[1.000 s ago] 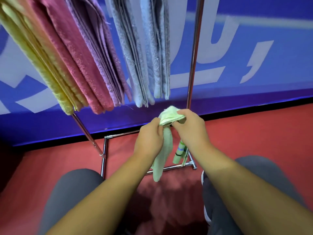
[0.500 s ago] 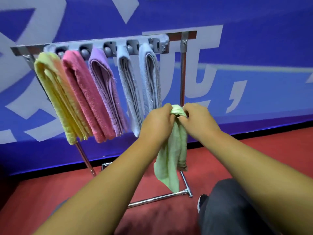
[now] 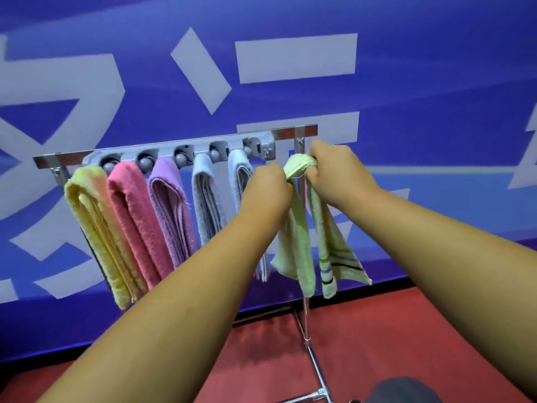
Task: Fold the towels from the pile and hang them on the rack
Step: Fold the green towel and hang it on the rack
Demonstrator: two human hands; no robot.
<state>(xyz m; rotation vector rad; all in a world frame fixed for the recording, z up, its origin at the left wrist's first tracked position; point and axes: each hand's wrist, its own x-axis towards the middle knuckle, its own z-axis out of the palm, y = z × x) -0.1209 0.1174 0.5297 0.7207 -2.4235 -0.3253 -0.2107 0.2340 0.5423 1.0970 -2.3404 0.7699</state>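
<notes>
The green towel [image 3: 299,228] is hanging doubled over, its bunched fold raised to the height of the rack [image 3: 293,132] bar, just beside the right post [image 3: 301,181]. Two ends are dangling: a plain one to the left, a striped one to the right, the striped end reaching lower.

The left hand [image 3: 268,184] is gripping the fold from the left with curled fingers. The right hand [image 3: 334,170] is pinching the bunched top from the right. Both hands are touching the fold and are close together.

The holder strip [image 3: 200,144] is carrying five folded towels, from yellow [image 3: 87,205] on the left to the blue-grey towel [image 3: 241,175] nearest the left hand. Whether a free holder is available at the strip's right end cannot be told.

Hazards, as a judgement:
- The thick, bunched fold may be failing to seat, causing the towel to drop.
- The uneven ends may be pulling the towel off sideways.
- The left hand, working against the blue-grey towel, may be dislodging it.
</notes>
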